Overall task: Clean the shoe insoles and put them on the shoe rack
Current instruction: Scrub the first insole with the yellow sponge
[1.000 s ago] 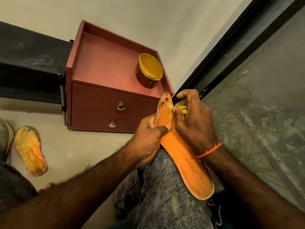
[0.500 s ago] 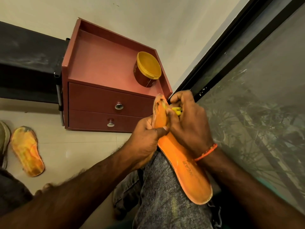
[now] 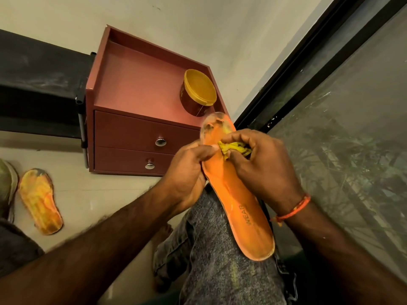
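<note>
An orange insole [image 3: 233, 194] lies lengthwise on the person's knee, clad in grey jeans [image 3: 215, 249], its dirty toe end pointing toward a small red-brown two-drawer cabinet [image 3: 136, 137]; the left hand [image 3: 187, 172] grips its left edge near the toe, thumb on top. The right hand [image 3: 262, 164], with an orange thread band [image 3: 295, 210] on the wrist, pinches a crumpled yellow cloth [image 3: 231, 148] and presses it against the insole's forepart. A second, stained insole [image 3: 39, 201] lies on the floor [image 3: 92, 194] at the left beside a shoe [image 3: 6, 183], and a yellow-lidded jar [image 3: 198, 91] stands on the cabinet top.
</note>
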